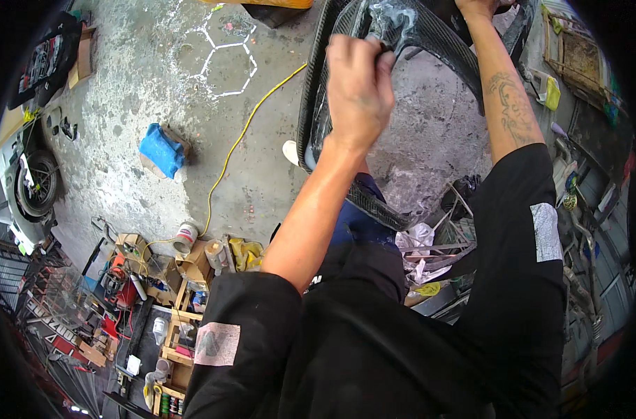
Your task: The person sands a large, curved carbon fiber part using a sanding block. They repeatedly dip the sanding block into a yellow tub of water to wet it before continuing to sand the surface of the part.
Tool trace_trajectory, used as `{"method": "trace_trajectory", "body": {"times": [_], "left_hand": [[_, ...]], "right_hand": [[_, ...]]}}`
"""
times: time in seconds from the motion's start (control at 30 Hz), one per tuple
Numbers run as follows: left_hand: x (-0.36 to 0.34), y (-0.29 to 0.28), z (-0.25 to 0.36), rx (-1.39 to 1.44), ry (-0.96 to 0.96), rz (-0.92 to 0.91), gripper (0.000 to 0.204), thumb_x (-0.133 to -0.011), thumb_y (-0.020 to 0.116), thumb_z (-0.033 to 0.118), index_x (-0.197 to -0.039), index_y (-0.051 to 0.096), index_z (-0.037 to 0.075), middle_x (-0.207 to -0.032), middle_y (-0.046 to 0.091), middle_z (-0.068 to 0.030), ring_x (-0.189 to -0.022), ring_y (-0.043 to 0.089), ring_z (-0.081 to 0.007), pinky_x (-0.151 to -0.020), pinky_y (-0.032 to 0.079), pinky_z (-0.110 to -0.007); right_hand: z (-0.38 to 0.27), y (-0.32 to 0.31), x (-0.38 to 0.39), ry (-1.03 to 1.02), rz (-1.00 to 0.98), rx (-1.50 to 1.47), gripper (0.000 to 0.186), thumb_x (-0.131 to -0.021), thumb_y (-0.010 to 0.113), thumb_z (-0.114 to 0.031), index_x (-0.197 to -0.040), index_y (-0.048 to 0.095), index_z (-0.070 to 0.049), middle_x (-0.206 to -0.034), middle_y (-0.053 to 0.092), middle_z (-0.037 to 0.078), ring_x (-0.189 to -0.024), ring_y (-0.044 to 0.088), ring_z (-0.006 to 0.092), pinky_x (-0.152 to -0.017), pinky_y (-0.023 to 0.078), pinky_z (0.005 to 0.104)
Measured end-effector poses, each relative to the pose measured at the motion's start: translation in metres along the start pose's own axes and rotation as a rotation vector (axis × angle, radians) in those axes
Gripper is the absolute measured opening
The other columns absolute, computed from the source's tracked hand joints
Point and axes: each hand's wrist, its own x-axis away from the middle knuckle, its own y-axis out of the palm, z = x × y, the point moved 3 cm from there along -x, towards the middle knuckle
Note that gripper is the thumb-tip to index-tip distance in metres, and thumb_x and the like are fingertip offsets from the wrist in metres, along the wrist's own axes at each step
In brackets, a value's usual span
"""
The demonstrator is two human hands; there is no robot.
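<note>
Whitish, wet-looking smears (pixel 400 15) lie beside the fingertips of the left hand (pixel 360 91), whose fingers are curled narrow, the thumb drawn in; a dark bit shows at the tips, though blur keeps me from telling whether it is held. Under that hand is the black woven carbon frame (pixel 447 43), raised in front of the body, its open middle showing concrete floor (pixel 422 126). At its far side is the right hand (pixel 475 5), cut off by the upper edge, so its grip cannot be told. For good work here, I'd keep strokes light and even, follow the curve, and watch for thick patches in the narrow corner, with the other hand steadying the frame. Farther out lie a yellow cord (pixel 248 119) and a blue cloth (pixel 163 150).
</note>
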Motion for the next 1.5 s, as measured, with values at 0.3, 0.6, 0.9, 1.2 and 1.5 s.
{"method": "trace_trajectory", "body": {"times": [0.3, 0.6, 0.9, 1.2, 1.5], "left_hand": [[0.050, -0.022, 0.007, 0.023, -0.124, -0.129, 0.027, -0.089, 0.075, 0.001, -0.113, 0.062, -0.002, -0.105, 0.058, -0.0197, -0.097, 0.058, -0.0394, -0.084, 0.050, -0.046], [0.011, 0.003, 0.012, -0.032, 0.007, -0.172, 0.021, -0.087, 0.073, -0.003, -0.106, 0.065, 0.001, -0.102, 0.061, -0.0175, -0.093, 0.058, -0.0388, -0.081, 0.049, -0.045], [0.000, 0.013, 0.016, -0.090, 0.080, -0.212, 0.021, -0.086, 0.075, -0.002, -0.103, 0.065, 0.003, -0.101, 0.061, -0.0161, -0.090, 0.058, -0.0396, -0.078, 0.049, -0.046], [-0.060, -0.106, -0.033, 0.078, -0.264, -0.067, 0.023, -0.100, 0.073, 0.013, -0.113, 0.065, -0.004, -0.097, 0.063, -0.0077, -0.084, 0.064, -0.0132, -0.075, 0.053, -0.028], [0.001, -0.145, -0.043, 0.115, -0.551, -0.595, 0.067, -0.096, 0.073, -0.001, -0.157, 0.048, 0.012, -0.103, 0.066, -0.0059, -0.091, 0.062, -0.0116, -0.080, 0.054, -0.030]], "right_hand": [[0.001, -0.007, -0.008, 0.052, -0.038, 0.043, 0.059, -0.097, 0.064, -0.061, -0.148, 0.054, -0.033, -0.169, 0.033, 0.007, -0.158, 0.021, 0.0406, -0.118, 0.018, 0.0745], [-0.003, -0.008, -0.002, 0.049, -0.030, 0.039, 0.059, -0.096, 0.065, -0.061, -0.148, 0.054, -0.036, -0.168, 0.035, 0.007, -0.155, 0.026, 0.0429, -0.118, 0.017, 0.0757], [0.004, -0.013, -0.005, 0.051, -0.032, 0.071, 0.058, -0.096, 0.065, -0.061, -0.147, 0.054, -0.036, -0.168, 0.034, 0.008, -0.154, 0.026, 0.0447, -0.118, 0.017, 0.0756], [0.007, -0.011, -0.005, 0.077, -0.032, 0.003, 0.058, -0.096, 0.065, -0.059, -0.148, 0.053, -0.036, -0.169, 0.031, 0.009, -0.154, 0.025, 0.0454, -0.118, 0.015, 0.0758], [-0.001, -0.006, -0.007, 0.074, -0.035, 0.006, 0.057, -0.096, 0.064, -0.060, -0.147, 0.053, -0.037, -0.170, 0.030, 0.007, -0.156, 0.024, 0.0396, -0.117, 0.018, 0.0752]]}}
